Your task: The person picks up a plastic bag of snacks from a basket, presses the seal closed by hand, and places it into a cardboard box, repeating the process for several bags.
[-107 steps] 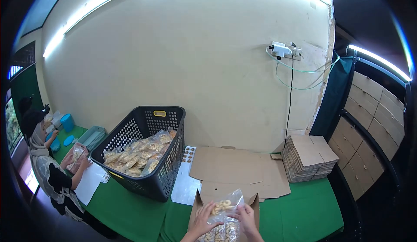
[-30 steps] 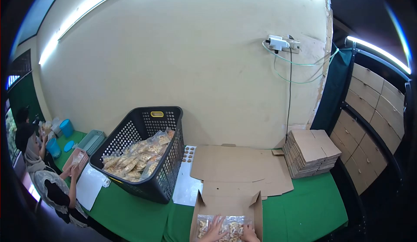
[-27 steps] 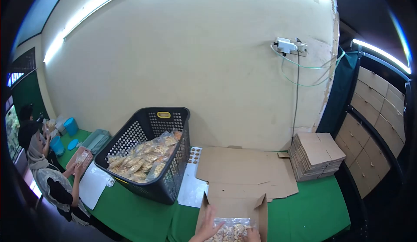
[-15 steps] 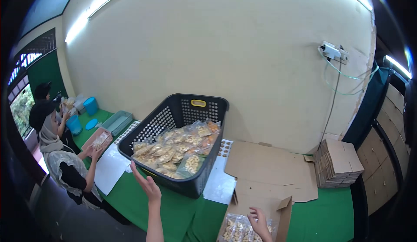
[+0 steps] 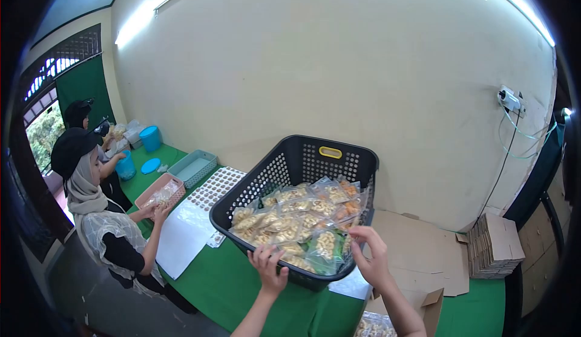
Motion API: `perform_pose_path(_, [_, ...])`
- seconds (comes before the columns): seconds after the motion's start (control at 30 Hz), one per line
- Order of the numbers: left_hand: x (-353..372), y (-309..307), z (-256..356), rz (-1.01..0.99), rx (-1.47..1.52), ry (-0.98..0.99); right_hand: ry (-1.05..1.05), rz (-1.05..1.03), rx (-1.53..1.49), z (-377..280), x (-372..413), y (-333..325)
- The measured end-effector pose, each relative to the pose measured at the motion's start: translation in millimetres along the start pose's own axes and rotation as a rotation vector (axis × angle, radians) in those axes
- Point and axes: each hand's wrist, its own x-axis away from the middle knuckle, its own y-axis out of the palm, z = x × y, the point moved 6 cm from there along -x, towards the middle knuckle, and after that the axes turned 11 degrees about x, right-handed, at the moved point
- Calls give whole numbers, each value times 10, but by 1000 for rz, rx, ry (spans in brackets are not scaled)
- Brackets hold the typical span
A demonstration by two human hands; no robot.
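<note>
A black perforated basket (image 5: 242, 196) stands on the green-covered table and holds many clear bags of pale snacks (image 5: 293, 216), some of them orange and one with green in it. My left hand (image 5: 268, 269) is at the basket's near rim, its fingers apart and holding nothing. Over the right side of the near rim is my right hand (image 5: 370, 255), with thumb and index finger curved beside the bags; whether it touches a bag I cannot make out. At the bottom, an open cardboard box (image 5: 431, 310) contains more snack bags (image 5: 375, 326), partly hidden by my right forearm.
Two people work at the left, the nearer one's hands over a pink basket (image 5: 175, 181). Behind are a teal tray (image 5: 193, 169) and blue containers (image 5: 150, 138). A sticker sheet (image 5: 221, 186) lies beside the black basket. Flat cardboard (image 5: 423, 246) and a stack of folded boxes (image 5: 493, 246) are right.
The view has turned left, so the basket appears further right. My left hand has come to the near rim, and my right hand has moved from above the cardboard box to the basket.
</note>
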Motion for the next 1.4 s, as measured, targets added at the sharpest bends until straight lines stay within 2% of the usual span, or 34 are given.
perform_pose_path(0.1, [9,12,-33,3,31,1,-218,-88,46,-383,-417,425])
perform_pose_path(0.27, [58,12,-89,-51,19,3,-440,-211,121,-847,-791,1267])
perform_pose_path(0.4, [48,9,-85,-57,19,25,-565,-432,284,-553,-787,2327])
perform_pose_path(0.47, [40,-8,-89,-44,44,20,-634,-457,377,-309,-584,2803])
perform_pose_path(0.6, [54,-3,-105,-40,53,32,-737,-582,519,-255,-314,3178])
perform_pose_path(0.7, [89,17,-127,-19,53,43,-821,-531,567,-231,-337,3231])
perform_pose_path(0.8, [94,23,-119,-14,57,35,-722,-557,573,-82,-537,3059])
perform_pose_path(0.9, [81,8,-99,-55,38,27,-667,-433,513,126,-816,2719])
perform_pose_path(1.1, [57,-18,-52,-47,47,6,-271,-272,126,-8,-1001,1158])
perform_pose_path(1.17, [33,-21,-35,-38,55,-4,-31,-249,46,29,-834,619])
perform_pose_path(1.23, [18,-29,-27,-20,30,9,92,-97,-145,301,-520,193])
perform_pose_path(1.3, [18,-26,-8,-12,17,16,305,-5,-435,392,-150,-235])
perform_pose_path(1.4, [-14,-37,57,-2,15,-5,458,141,-562,746,514,-735])
